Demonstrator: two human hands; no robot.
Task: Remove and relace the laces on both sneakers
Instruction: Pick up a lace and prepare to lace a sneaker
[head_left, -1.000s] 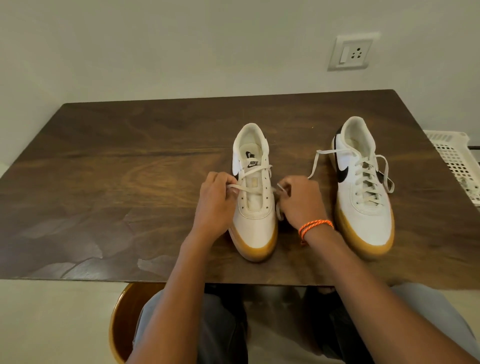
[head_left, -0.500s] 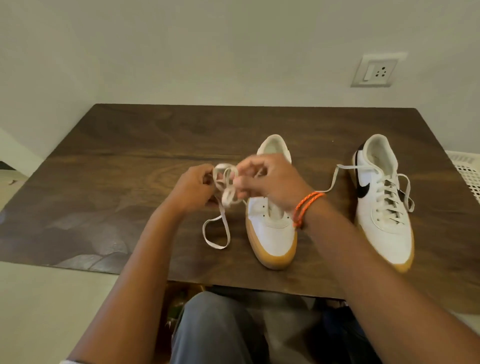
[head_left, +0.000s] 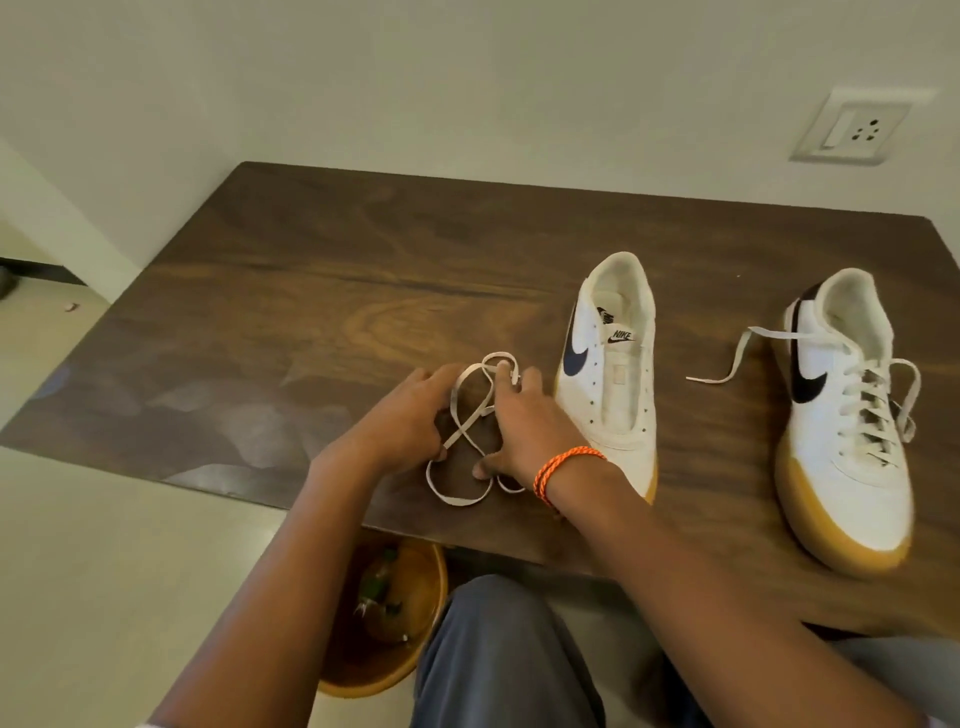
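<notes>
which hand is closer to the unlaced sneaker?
Right. The right hand sits just beside the unlaced sneaker, on the loose lace; the left hand is beyond it, further away.

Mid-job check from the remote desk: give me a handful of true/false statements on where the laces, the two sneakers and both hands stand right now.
1. The white gum-soled sneaker nearer the hands has no lace in its eyelets. True.
2. The loose cream flat shoelace lies inside that sneaker. False: it lies looped on the dark wooden table, left of the shoe.
3. The white gum-soled sneaker on the far right is laced. True; its lace ends trail loose.
4. The left hand rests on the far-right sneaker. False: it is at the loose lace.
5. The right hand, with an orange cord bracelet on its wrist, is at the loose lace. True.
</notes>
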